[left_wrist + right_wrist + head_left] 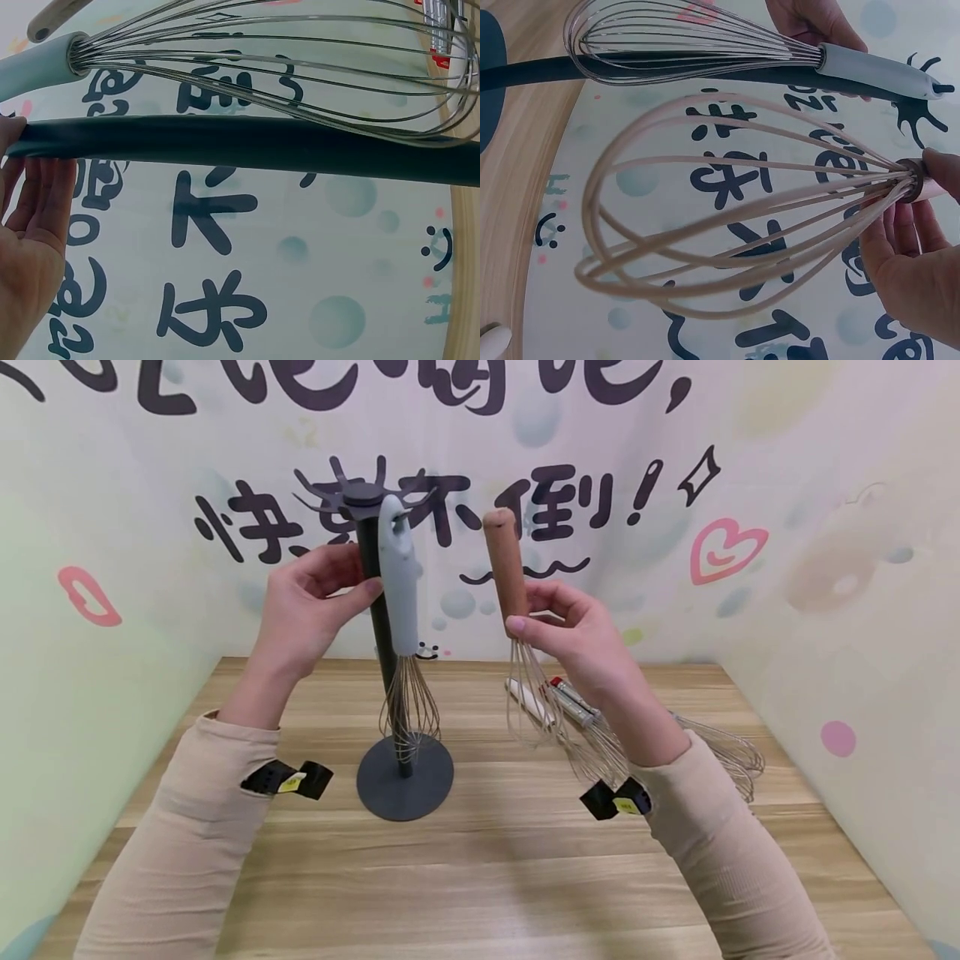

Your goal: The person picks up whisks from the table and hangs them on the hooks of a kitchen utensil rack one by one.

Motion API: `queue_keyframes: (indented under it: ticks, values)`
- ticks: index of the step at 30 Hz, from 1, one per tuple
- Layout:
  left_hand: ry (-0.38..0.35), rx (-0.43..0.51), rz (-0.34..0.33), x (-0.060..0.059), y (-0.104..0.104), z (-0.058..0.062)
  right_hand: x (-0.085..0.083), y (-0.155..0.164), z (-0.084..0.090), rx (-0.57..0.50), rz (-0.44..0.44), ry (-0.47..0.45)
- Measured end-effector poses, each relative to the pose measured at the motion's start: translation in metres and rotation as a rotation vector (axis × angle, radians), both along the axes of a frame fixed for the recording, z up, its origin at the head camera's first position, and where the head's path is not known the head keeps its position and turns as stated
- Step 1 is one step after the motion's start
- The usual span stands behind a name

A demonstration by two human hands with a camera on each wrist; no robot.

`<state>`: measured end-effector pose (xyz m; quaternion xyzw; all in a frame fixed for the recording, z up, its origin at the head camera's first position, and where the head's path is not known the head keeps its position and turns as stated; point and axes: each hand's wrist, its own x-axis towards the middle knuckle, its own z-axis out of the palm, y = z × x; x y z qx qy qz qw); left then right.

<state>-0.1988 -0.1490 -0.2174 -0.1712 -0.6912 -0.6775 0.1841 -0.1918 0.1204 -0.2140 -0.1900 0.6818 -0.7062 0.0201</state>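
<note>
A dark grey stand (405,774) with a pole and a ring of hooks (363,497) at the top rises from the wooden table. A grey-handled wire whisk (397,578) hangs down beside the pole, its handle top at the hooks. My left hand (360,578) pinches this handle, thumb in front. The left wrist view shows the whisk wires (285,67) above the pole (262,146). My right hand (525,614) grips a brown-handled whisk (504,560) upright, right of the stand, wires (727,225) hanging down. Both whisks are off the table.
Several more whisks (720,752) lie on the table (480,877) behind my right wrist, one with a white handle (528,697), one red and silver (570,697). Printed walls close in the back and both sides.
</note>
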Motion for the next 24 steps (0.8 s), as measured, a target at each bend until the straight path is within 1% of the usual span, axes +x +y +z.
queue_keyframes:
  ticks: [7, 10, 16, 21, 24]
  values:
    - [-0.008, 0.000, -0.014, -0.001, -0.003, -0.002, 0.002, -0.001, 0.004, 0.008, -0.002, 0.010]
    - [-0.004, -0.014, -0.017, -0.001, -0.005, -0.003, 0.003, -0.002, 0.005, 0.006, 0.005, 0.014]
    - [-0.016, -0.020, -0.045, -0.001, -0.008, -0.003, 0.004, -0.006, 0.009, 0.015, 0.002, 0.027]
    - [-0.037, 0.043, -0.116, 0.001, -0.009, -0.003, 0.006, -0.008, 0.012, 0.026, -0.004, 0.036]
    - [-0.027, 0.066, -0.165, 0.003, -0.011, -0.002, 0.007, -0.011, 0.015, 0.034, -0.008, 0.048]
